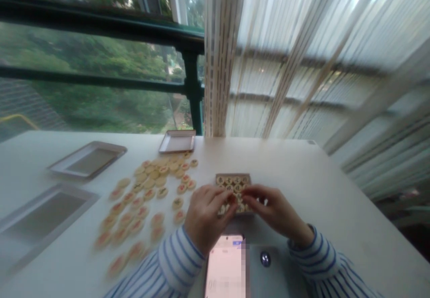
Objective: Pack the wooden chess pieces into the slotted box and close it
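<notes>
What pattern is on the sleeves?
White with blue stripes, on both sleeves; clearest in the head view.

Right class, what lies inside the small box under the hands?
Round game discs fill the far rows of the box. The left hand and right hand cover its near rows.

A small box filled with xiangqi pieces sits near the middle of the tabletop. The left hand and right hand meet over its near half. Loose discs spread to the box's left, from near the far edge towards the near-left corner. Beyond them, at the far edge, lies a shallow lid. Along the left edge lie a far tray and, before it, a near tray. A phone lies at the near edge, just before the hands, with a flat device just to its right. A window and curtain stand behind the far edge.
</notes>
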A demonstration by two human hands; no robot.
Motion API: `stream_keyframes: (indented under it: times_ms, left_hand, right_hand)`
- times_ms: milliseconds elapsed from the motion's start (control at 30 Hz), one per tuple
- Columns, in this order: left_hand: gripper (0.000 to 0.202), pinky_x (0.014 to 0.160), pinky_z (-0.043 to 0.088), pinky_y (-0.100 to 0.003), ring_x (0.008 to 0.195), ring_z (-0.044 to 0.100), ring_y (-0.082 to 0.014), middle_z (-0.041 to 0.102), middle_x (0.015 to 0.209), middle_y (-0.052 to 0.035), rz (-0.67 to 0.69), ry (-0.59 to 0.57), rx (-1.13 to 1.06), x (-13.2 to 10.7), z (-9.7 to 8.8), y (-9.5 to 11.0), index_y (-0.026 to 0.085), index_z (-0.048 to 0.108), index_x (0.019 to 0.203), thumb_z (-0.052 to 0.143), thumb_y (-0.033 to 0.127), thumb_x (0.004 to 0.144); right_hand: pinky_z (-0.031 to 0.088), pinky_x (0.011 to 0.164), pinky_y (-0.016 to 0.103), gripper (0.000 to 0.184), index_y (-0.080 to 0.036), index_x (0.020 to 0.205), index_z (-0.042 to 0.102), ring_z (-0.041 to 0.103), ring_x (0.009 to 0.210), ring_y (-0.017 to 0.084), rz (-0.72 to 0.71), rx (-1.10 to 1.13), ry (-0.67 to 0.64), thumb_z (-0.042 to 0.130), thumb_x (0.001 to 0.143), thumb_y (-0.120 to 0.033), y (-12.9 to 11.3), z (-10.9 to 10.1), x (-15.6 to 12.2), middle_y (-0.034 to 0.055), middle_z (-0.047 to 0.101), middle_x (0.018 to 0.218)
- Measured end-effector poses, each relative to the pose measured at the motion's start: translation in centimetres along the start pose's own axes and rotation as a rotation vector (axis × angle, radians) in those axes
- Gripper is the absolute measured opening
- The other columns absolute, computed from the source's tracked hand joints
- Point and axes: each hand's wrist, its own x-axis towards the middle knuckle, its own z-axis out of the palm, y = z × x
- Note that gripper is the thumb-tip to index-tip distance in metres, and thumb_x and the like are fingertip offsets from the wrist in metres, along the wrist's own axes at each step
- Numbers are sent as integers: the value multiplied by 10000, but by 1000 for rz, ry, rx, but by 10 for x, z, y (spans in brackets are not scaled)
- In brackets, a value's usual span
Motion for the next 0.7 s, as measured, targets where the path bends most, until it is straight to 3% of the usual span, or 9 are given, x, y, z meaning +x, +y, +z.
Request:
stream_keyframes:
  times_ms: [333, 533, 700]
  left_hand:
    - [136, 775, 445, -365, 773, 577, -178, 669, 783, -21, 59, 35, -27, -1, -2, 11, 191, 635, 869, 645, 219, 736]
    - [154, 717, 462, -352, 756, 586, -186, 670, 772, -35, 74, 51, -60, -3, 0, 9, 187, 644, 867, 658, 252, 728]
    - [170, 721, 488, -327, 809, 616, -178, 686, 854, -53, -21, -9, -244, -7, 2, 2, 181, 647, 943, 595, 219, 786]
  right_hand:
    - [524, 744, 283, 191, -182, 946, 662, 638, 815, 145, 98, 323, -71, 598, 793, -277, -1, 4, -3, 41, 696, 921]
    - [538, 730, 282, 192, -195, 921, 691, 651, 790, 153, 114, 409, -69, 624, 775, -300, 2, 8, -4, 36, 708, 898]
    - [538, 757, 304, 213, -213, 953, 696, 653, 813, 166, 107, 395, -31, 617, 780, -309, 7, 7, -3, 37, 708, 919]
